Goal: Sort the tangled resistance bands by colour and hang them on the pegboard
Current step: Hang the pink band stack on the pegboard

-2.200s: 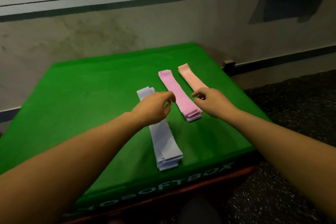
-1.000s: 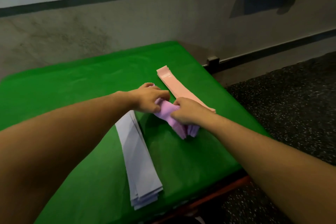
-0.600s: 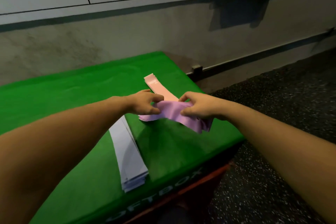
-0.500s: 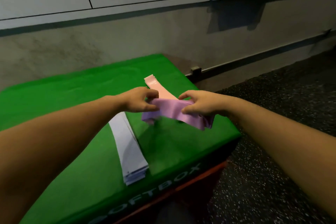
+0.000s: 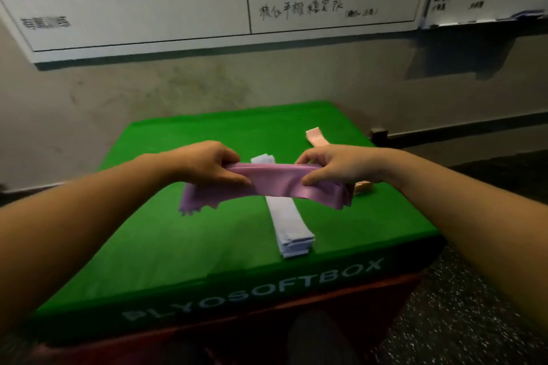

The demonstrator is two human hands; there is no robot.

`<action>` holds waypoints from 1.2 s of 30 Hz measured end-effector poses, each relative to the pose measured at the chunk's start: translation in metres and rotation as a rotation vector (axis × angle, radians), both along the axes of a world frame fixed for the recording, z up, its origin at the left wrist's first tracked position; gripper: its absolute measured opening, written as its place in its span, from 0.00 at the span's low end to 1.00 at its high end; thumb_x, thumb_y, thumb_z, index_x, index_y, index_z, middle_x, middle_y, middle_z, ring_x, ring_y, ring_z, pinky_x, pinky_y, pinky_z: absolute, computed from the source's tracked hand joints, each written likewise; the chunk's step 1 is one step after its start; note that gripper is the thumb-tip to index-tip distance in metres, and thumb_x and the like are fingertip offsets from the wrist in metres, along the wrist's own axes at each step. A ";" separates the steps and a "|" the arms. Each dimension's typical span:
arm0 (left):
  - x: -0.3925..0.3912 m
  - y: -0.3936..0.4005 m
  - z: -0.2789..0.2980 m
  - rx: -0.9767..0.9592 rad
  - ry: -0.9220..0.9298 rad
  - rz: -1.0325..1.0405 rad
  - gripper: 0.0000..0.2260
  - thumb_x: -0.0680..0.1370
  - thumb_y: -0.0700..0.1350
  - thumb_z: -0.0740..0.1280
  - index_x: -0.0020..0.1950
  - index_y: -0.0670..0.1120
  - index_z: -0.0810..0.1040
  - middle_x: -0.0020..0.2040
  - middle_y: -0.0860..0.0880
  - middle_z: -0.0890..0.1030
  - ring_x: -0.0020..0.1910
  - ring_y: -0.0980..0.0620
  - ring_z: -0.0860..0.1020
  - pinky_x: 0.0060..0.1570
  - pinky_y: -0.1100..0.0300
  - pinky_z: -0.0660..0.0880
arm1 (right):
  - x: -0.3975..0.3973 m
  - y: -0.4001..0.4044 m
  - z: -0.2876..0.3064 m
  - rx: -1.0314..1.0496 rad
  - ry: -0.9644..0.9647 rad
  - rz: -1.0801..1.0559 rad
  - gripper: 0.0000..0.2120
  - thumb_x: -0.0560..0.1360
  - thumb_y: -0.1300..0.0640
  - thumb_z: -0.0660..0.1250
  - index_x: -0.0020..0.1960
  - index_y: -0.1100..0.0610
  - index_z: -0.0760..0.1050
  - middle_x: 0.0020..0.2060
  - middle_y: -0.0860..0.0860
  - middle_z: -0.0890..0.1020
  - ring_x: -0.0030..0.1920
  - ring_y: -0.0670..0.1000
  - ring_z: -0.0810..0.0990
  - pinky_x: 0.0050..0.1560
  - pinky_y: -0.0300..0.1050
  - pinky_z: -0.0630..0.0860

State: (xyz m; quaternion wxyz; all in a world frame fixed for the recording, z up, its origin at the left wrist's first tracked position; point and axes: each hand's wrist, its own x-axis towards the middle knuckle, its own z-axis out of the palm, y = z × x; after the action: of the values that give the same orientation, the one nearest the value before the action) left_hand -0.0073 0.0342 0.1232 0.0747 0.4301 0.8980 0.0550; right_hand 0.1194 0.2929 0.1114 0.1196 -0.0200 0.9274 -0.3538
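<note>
While the left hand (image 5: 207, 164) and the right hand (image 5: 338, 167) each pinch one end of the purple bands (image 5: 272, 187), thumbs below and fingers curled over the top, the bundle hangs stretched between them above the green soft box (image 5: 178, 246). Directly beneath it a flat stack of pale lavender bands (image 5: 289, 225) lies on the box top, its middle hidden by the held bundle. Behind the right hand, the peach bands (image 5: 316, 137) show only at their two ends, and a whiteboard (image 5: 148, 15) hangs on the wall beyond.

Whiteboard (image 5: 184, 9) on grey wall (image 5: 207, 89); green-topped box (image 5: 207, 246), speckled dark floor (image 5: 474, 305).
</note>
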 end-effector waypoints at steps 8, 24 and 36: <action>-0.003 -0.151 -0.051 -0.231 0.438 0.057 0.27 0.70 0.75 0.57 0.41 0.50 0.68 0.33 0.49 0.76 0.35 0.44 0.76 0.29 0.57 0.62 | -0.056 -0.123 -0.044 0.113 -0.071 0.226 0.11 0.79 0.56 0.68 0.59 0.48 0.70 0.46 0.64 0.81 0.34 0.61 0.83 0.23 0.46 0.79; -0.022 -0.212 -0.174 -0.032 0.697 0.258 0.14 0.77 0.61 0.63 0.47 0.51 0.73 0.40 0.49 0.83 0.39 0.47 0.83 0.44 0.54 0.70 | -0.124 -0.209 -0.128 0.764 0.290 0.338 0.18 0.80 0.43 0.57 0.64 0.52 0.70 0.56 0.55 0.79 0.49 0.56 0.74 0.51 0.49 0.69; -0.018 -0.223 -0.160 -0.088 0.325 0.312 0.17 0.76 0.58 0.67 0.60 0.52 0.70 0.57 0.50 0.78 0.52 0.45 0.79 0.44 0.55 0.72 | -0.113 -0.202 -0.155 0.815 0.540 0.271 0.15 0.80 0.48 0.52 0.62 0.53 0.67 0.54 0.52 0.78 0.45 0.52 0.68 0.50 0.50 0.68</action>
State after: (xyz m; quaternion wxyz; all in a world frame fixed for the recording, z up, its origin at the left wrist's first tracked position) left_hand -0.0254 -0.1893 -0.0373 -0.0617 0.2856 0.9554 -0.0436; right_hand 0.0060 0.0914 -0.0434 -0.0815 -0.1828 0.9770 0.0734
